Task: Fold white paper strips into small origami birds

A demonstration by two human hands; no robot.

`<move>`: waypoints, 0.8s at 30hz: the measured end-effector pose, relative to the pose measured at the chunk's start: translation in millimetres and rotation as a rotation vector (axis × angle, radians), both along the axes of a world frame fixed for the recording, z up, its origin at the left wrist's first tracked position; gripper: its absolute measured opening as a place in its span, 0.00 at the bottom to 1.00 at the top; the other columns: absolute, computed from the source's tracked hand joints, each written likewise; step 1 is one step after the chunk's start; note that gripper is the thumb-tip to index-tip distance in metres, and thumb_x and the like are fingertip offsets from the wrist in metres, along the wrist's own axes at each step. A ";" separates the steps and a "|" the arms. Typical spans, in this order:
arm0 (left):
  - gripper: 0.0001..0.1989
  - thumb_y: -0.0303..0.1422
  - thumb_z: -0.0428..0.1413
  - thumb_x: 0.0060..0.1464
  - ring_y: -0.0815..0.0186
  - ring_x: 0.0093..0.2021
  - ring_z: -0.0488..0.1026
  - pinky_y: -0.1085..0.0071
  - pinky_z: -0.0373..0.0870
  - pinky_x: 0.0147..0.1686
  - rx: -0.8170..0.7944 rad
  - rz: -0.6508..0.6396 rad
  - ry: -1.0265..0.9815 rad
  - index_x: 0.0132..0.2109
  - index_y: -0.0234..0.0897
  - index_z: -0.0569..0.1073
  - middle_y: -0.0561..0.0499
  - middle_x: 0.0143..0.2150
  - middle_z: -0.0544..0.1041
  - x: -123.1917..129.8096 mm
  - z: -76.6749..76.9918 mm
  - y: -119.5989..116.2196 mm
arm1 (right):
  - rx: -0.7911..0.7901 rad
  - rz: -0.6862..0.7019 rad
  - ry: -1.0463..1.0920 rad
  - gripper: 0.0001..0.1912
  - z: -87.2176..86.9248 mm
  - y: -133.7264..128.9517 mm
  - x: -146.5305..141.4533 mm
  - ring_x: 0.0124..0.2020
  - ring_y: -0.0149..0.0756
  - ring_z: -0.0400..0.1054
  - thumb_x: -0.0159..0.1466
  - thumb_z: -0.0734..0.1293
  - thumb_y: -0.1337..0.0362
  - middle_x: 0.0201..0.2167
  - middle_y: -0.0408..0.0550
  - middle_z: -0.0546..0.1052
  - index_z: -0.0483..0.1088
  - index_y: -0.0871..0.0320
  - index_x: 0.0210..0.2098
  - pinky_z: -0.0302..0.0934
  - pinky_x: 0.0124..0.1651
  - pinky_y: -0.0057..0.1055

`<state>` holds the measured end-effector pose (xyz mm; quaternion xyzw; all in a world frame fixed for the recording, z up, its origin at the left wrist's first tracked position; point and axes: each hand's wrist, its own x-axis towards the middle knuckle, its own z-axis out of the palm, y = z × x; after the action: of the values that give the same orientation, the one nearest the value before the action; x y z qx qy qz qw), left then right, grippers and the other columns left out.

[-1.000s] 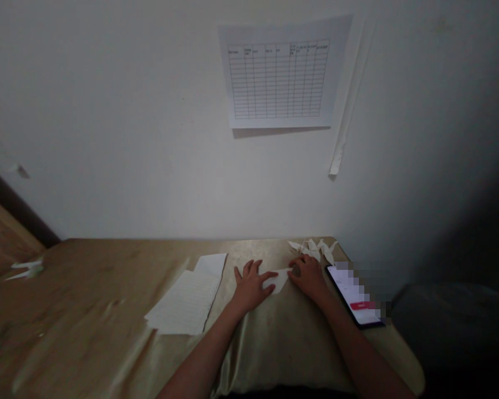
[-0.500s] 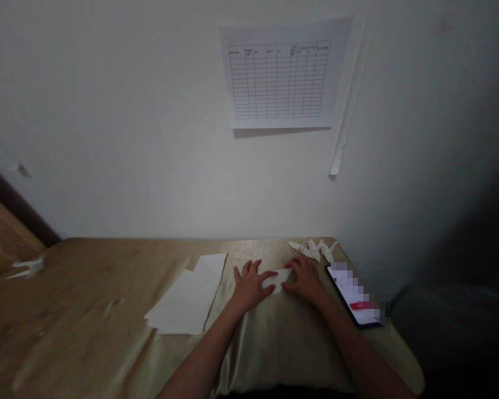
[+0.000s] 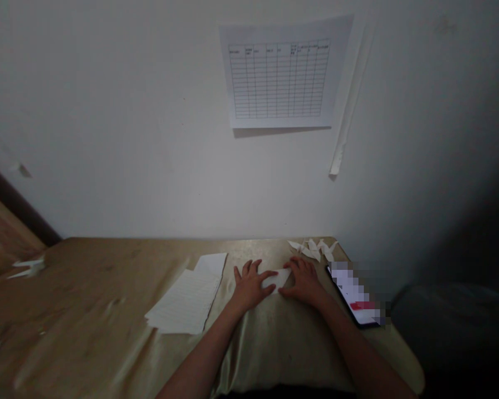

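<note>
A small white piece of paper [image 3: 276,281] lies on the cloth-covered table between my two hands. My left hand [image 3: 250,285] rests at its left end, fingers spread, with the thumb and index finger on the paper. At the right end, my right hand [image 3: 303,281] touches the paper with its thumb and index finger, its fingers apart. Both palms face down and hide the paper's ends. To the left of my left hand lies a stack of lined white sheets [image 3: 187,302] with a ragged right edge.
Folded white paper pieces [image 3: 314,249] lie at the back right. A phone [image 3: 353,296] with a lit screen is right of my right hand. White scraps [image 3: 30,268] sit at the far left. A printed table sheet [image 3: 280,83] hangs on the wall.
My right thumb has slid slightly left along the paper's near edge. My left hand and the paper have hardly moved.
</note>
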<state>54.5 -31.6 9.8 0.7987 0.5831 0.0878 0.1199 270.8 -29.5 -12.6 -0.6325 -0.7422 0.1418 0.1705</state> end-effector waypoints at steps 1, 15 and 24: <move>0.22 0.50 0.61 0.63 0.39 0.79 0.49 0.23 0.38 0.70 0.000 -0.002 -0.001 0.63 0.70 0.75 0.50 0.78 0.60 -0.3 -0.4 0.1 | 0.003 0.003 -0.004 0.39 0.0 -0.4 0.3 0.74 0.56 0.53 0.54 0.77 0.48 0.71 0.57 0.64 0.70 0.51 0.62 0.39 0.76 0.53; 0.22 0.51 0.60 0.64 0.38 0.79 0.49 0.22 0.38 0.70 -0.002 -0.013 0.002 0.64 0.70 0.74 0.51 0.78 0.60 -1.5 -2.1 1.8 | 0.026 0.046 -0.001 0.32 7.9 -1.5 6.3 0.73 0.54 0.56 0.60 0.75 0.51 0.69 0.55 0.67 0.73 0.49 0.62 0.45 0.74 0.51; 0.22 0.51 0.60 0.64 0.39 0.79 0.49 0.24 0.39 0.71 -0.008 -0.006 0.022 0.64 0.70 0.74 0.50 0.78 0.60 -1.0 1.4 1.0 | 0.096 0.051 -0.036 0.23 11.0 3.3 6.6 0.67 0.50 0.63 0.62 0.71 0.60 0.63 0.54 0.74 0.76 0.53 0.56 0.50 0.71 0.47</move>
<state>53.6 -30.6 11.2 0.8010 0.5822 0.0762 0.1171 277.4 -26.2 -1.5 -0.6070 -0.7668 0.0991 0.1837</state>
